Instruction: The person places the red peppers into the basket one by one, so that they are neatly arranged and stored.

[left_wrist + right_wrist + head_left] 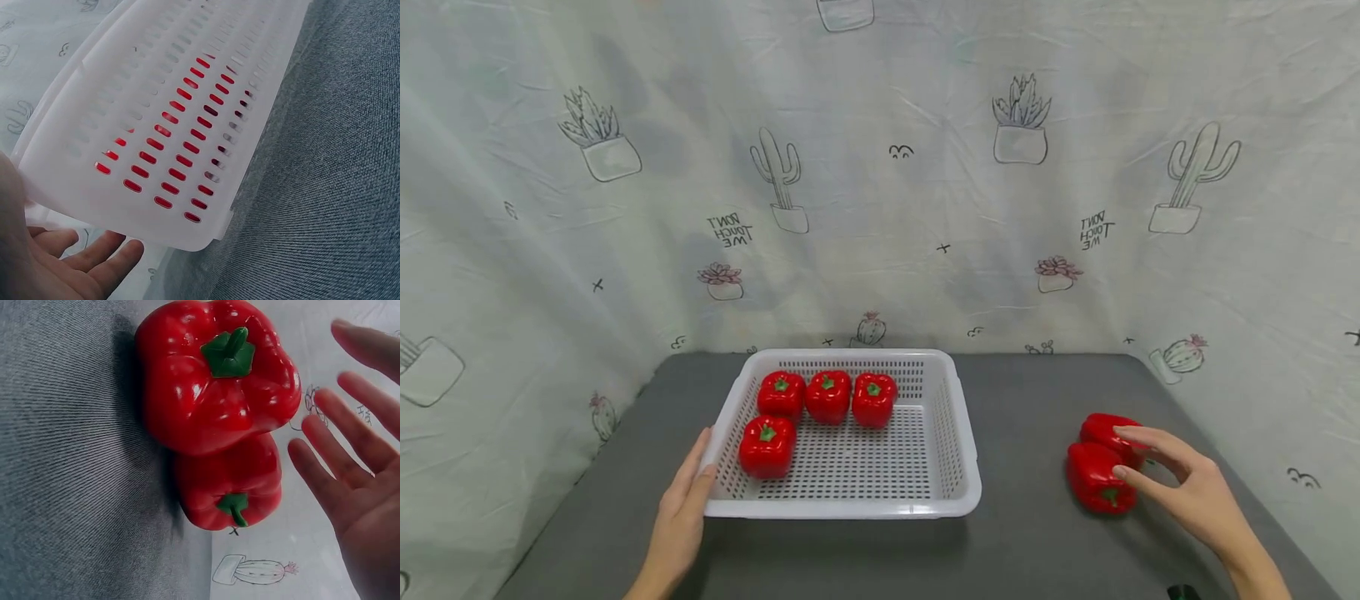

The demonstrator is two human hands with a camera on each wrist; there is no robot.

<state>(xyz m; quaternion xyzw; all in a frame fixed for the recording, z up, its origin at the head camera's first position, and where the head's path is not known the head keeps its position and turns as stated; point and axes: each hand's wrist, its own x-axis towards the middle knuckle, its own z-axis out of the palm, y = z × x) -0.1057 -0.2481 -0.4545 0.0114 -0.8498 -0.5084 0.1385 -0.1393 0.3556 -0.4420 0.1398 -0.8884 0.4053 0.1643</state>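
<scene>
A white perforated plastic basket (880,508) stands on the grey cloth-covered table, holding several red bell peppers (874,400) with green stems at its left and back. At the basket's left side, my left hand (679,508) touches the rim; in the left wrist view its fingers (115,265) are loosely extended beside the basket's end, not wrapped around it. Two more red bell peppers (1093,477) lie against each other at the table's right. Close to them hovers my right hand (1202,500), fingers spread; the right wrist view shows a gap between hand and peppers.
Part of a dark green object (1183,592) shows at the bottom edge, near the right forearm. A pale curtain (880,208) with cactus drawings hangs behind the table and along both sides. Grey table surface (1015,442) separates the basket from the two peppers.
</scene>
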